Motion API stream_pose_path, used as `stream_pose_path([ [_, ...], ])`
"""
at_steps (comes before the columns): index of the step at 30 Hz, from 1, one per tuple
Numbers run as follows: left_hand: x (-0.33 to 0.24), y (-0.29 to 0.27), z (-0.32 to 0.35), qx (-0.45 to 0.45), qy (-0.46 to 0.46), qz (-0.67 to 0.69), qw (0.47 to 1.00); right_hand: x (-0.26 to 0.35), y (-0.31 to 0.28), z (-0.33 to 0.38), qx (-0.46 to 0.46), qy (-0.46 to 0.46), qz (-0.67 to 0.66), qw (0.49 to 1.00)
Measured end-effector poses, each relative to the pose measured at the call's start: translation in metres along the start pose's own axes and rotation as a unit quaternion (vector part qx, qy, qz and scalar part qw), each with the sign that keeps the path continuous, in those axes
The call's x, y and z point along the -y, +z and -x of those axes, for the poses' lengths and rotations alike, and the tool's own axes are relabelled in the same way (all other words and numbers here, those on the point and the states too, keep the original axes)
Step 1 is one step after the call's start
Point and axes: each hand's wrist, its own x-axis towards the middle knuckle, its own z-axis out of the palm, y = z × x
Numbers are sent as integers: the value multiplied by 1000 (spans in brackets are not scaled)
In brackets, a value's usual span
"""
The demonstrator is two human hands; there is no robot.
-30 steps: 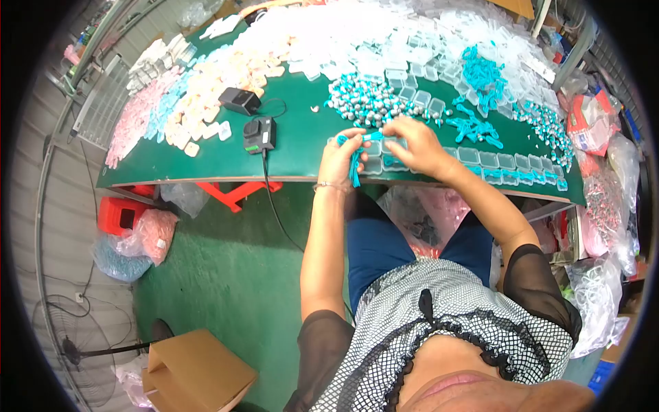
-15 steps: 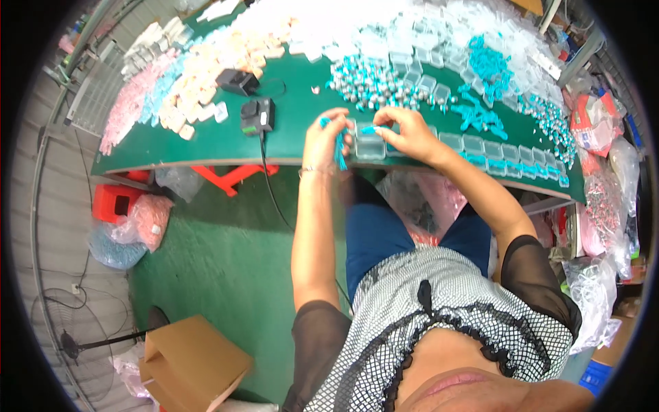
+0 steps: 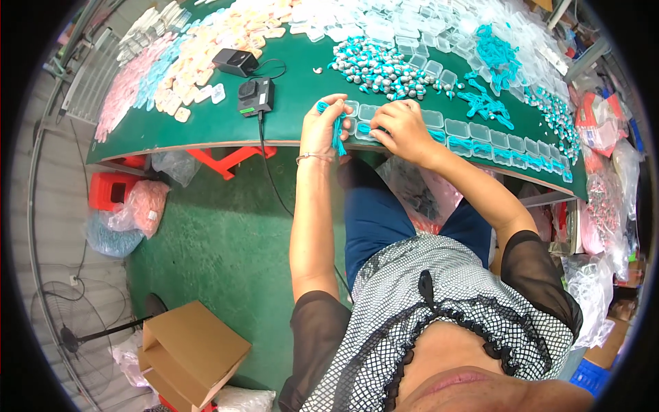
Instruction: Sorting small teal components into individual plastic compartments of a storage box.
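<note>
My left hand (image 3: 321, 127) is closed around a bunch of teal cords (image 3: 338, 139), whose ends hang below the fingers at the table's front edge. Beside it, my right hand (image 3: 410, 132) is bent over an open clear plastic box, thumb and fingers pinched at a short teal cord (image 3: 364, 128) in it. The fingers partly hide that box. To the right, a row of open clear boxes (image 3: 478, 132) runs along the table edge, with teal cords lying in the near halves.
Behind my hands lies a heap of teal-and-grey earplugs (image 3: 381, 69). Further right are loose teal cords (image 3: 498, 55) and a pile of clear boxes (image 3: 412, 27). A black device (image 3: 255, 96) with a cable sits left on the green table (image 3: 288, 75). A cardboard box (image 3: 195, 350) stands on the floor.
My right hand has lowered the teal cord into the box and its fingers now cover more of the box. My left hand keeps the bunch. The whole view has shifted slightly.
</note>
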Motion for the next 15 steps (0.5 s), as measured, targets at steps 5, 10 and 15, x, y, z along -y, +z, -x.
stream_pose_path([
  [5, -1, -2, 0, 4, -7, 20, 1000, 2, -4, -2, 10, 1, 12, 1000],
  [10, 5, -1, -13, -29, -6, 175, 984, 16, -15, -22, 4, 51, -133, 990],
  [15, 15, -1, -35, -62, 22, 316, 946, 33, 3, -39, 3, 110, -361, 926],
])
